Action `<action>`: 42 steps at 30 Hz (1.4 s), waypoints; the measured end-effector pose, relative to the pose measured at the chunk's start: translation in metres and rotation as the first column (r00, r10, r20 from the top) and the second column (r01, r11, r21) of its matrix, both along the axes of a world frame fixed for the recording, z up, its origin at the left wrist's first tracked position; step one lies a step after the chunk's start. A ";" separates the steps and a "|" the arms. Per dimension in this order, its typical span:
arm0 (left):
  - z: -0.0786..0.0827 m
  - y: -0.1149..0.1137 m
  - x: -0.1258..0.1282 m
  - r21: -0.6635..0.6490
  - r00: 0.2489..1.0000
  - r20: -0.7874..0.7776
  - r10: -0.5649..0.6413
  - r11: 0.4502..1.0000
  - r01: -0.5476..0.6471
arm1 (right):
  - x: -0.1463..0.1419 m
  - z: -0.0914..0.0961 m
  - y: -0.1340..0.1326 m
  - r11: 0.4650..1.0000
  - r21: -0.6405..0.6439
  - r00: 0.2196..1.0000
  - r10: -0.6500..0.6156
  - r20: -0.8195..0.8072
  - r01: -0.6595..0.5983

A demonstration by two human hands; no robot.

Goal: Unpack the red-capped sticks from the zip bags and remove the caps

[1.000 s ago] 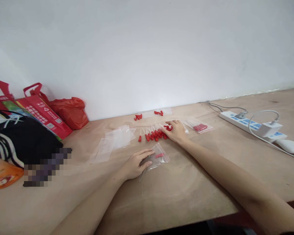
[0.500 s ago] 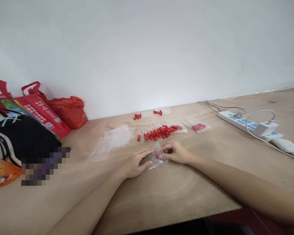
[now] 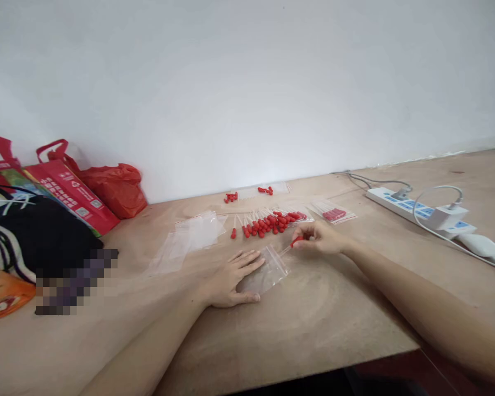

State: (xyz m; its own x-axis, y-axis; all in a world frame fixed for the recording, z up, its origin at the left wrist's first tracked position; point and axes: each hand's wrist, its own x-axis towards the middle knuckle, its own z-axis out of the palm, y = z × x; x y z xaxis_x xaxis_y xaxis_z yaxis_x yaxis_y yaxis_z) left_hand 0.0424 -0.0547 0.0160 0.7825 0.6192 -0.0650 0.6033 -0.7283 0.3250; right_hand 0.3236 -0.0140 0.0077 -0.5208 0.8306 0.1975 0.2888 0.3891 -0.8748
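You are in a plain room, perhaps a home or a small workroom; the view leaves you unable to tell which. Your wooden table [image 3: 334, 330] runs up to a pale wall [image 3: 247, 99] on the far side. Red shopping bags [image 3: 72, 190] and a black striped cloth item [image 3: 53, 234] crowd its left end, a power strip [image 3: 413, 206] with a white charger [image 3: 447, 218] lies right, and small clear bags [image 3: 202, 231] lie between them

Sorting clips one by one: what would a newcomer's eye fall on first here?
The heap of red-bulbed droppers in the middle of the tabletop would probably draw the eye first. Nearer the camera, the left hand lies spread on a clear zip bag while the right hand pinches a single dropper, its stem toward the bag. At the left sits a bright red plastic bag.
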 end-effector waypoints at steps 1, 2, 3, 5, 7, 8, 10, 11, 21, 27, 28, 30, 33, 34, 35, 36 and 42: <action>0.001 -0.001 0.000 -0.006 1.000 -0.007 0.010 1.000 -0.010 | 0.008 0.003 0.005 0.999 -0.023 0.997 -0.040 -0.069 0.039; 0.001 -0.001 0.000 -0.012 1.000 -0.010 0.023 1.000 -0.023 | 0.014 0.007 0.010 0.993 -0.035 0.983 -0.117 -0.144 0.113; 0.001 -0.002 0.000 -0.018 0.999 -0.008 0.035 0.999 -0.035 | 0.019 0.009 0.015 0.981 -0.035 0.956 -0.196 -0.217 0.193; 0.000 -0.003 0.001 -0.031 0.998 0.014 0.064 0.998 -0.063 | 0.021 0.014 0.027 0.944 -0.015 0.885 -0.315 -0.342 0.330; -0.003 -0.003 0.002 -0.033 0.989 0.079 0.126 0.992 -0.124 | 0.011 0.015 0.037 0.900 0.015 0.822 -0.391 -0.413 0.436; -0.005 -0.003 0.003 -0.021 0.974 0.130 0.184 0.983 -0.182 | 0.001 0.015 0.041 0.872 0.031 0.798 -0.432 -0.421 0.489; -0.010 -0.001 0.004 0.021 0.910 0.243 0.336 0.936 -0.351 | -0.024 0.011 0.048 0.795 0.118 0.763 -0.512 -0.394 0.594; -0.012 0.000 0.004 0.039 0.866 0.288 0.410 0.898 -0.438 | -0.038 0.009 0.050 0.760 0.195 0.766 -0.532 -0.361 0.620; -0.013 0.004 -0.007 -0.149 0.763 0.185 0.619 0.785 -0.601 | -0.120 -0.004 0.056 0.653 0.605 0.748 -0.649 0.138 0.455; 0.008 0.004 -0.016 -0.275 0.865 0.216 0.453 0.878 -0.392 | -0.117 -0.006 0.054 0.689 0.580 0.733 -0.645 0.216 0.435; 0.011 0.006 -0.019 -0.313 0.865 0.248 0.436 0.881 -0.355 | -0.115 -0.006 0.053 0.685 0.570 0.732 -0.651 0.200 0.454; 0.017 0.011 -0.028 -0.376 0.824 0.338 0.455 0.868 -0.325 | -0.108 -0.007 0.050 0.670 0.557 0.724 -0.669 0.167 0.491; 0.020 0.027 -0.048 -0.395 0.604 0.541 0.585 0.811 -0.431 | -0.085 -0.009 0.049 0.619 0.574 0.678 -0.721 0.143 0.537; 0.019 0.034 -0.057 -0.392 0.484 0.615 0.622 0.774 -0.497 | -0.074 -0.009 0.050 0.593 0.579 0.648 -0.749 0.142 0.559; 0.017 0.042 -0.066 -0.396 0.337 0.684 0.646 0.718 -0.572 | -0.062 -0.009 0.051 0.559 0.579 0.605 -0.784 0.138 0.593; 0.014 0.049 -0.075 -0.408 0.193 0.725 0.661 0.638 -0.652 | -0.050 -0.009 0.054 0.540 0.570 0.566 -0.810 0.152 0.619; -0.008 0.074 -0.119 -0.368 -0.160 0.636 0.755 0.115 -0.923 | 0.009 -0.005 0.073 0.543 0.316 0.344 -0.789 0.509 0.778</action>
State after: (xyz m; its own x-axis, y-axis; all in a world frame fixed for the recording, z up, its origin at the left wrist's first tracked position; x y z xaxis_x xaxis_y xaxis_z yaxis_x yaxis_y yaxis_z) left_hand -0.0767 0.0197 0.0083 -0.6737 0.7038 0.2254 0.4616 0.1625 0.8721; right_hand 0.3325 0.0591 0.0030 0.3635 0.9184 0.1559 0.8618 -0.2680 -0.4308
